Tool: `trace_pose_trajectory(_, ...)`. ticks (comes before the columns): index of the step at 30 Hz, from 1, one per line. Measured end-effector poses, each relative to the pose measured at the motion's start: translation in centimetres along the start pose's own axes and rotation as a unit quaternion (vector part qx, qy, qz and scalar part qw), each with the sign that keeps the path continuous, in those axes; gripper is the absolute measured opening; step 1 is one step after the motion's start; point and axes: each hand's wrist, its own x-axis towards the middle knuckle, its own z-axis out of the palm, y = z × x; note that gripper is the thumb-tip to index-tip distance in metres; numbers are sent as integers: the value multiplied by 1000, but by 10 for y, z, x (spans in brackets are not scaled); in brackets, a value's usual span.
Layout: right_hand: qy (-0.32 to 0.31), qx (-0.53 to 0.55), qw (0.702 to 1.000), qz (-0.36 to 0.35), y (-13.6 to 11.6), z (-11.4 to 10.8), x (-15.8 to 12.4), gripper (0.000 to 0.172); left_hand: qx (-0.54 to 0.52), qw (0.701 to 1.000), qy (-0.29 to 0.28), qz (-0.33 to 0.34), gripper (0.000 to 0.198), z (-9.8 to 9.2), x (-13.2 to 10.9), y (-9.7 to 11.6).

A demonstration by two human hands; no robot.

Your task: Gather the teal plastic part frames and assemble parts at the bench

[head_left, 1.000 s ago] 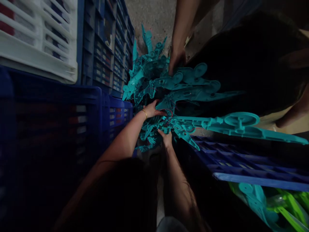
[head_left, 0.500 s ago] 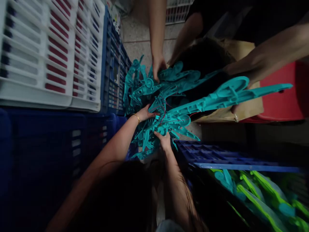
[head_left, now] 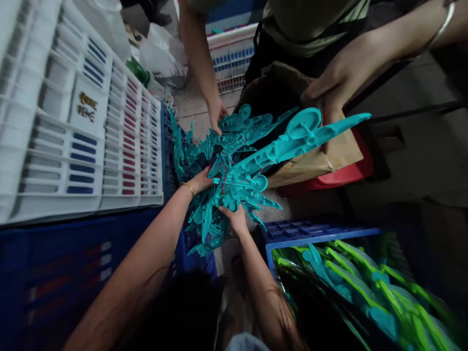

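While both hands clamp the tangled bundle of teal moulded-plastic parts, left hand and right hand have lifted it higher than a second ago, and a co-worker's hand now grips its long end over the brown cardboard box.

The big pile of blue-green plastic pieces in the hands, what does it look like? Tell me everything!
The pile of teal plastic pieces is a tangled bundle of long flat moulded parts with round discs and pointed ends, with thin red wires running through it. The left hand and right hand hold it from below. Another person's hand touches its far side, and a further hand holds the longest piece over a brown bag.
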Motion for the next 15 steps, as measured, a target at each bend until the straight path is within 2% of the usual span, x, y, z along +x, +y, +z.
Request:
trace_pose_trajectory(3, -1, 7, 999, -41, 3, -8, -1, 64, 67, 998, -3, 7, 77, 11, -9, 19)
trace_pose_trajectory(5, -2, 28, 998, -59, -8, -10, -6, 63, 101, 995, -7, 17, 78, 18, -14, 43)
trace_pose_trajectory(8, 16, 90, 995, -37, -38, -13, -20, 63, 135, 990, -34, 28, 84, 31, -17, 89)
trace_pose_trajectory(11, 45, 139, 989, -10, -72, -22, -32, 66, 177, 983, -51, 10, 88, 51, -15, 135)
trace_pose_trajectory(15, 64, 166, 984, -13, -113, -41, -42, 65, 221, 974, -48, -24, 74, 78, -16, 191)
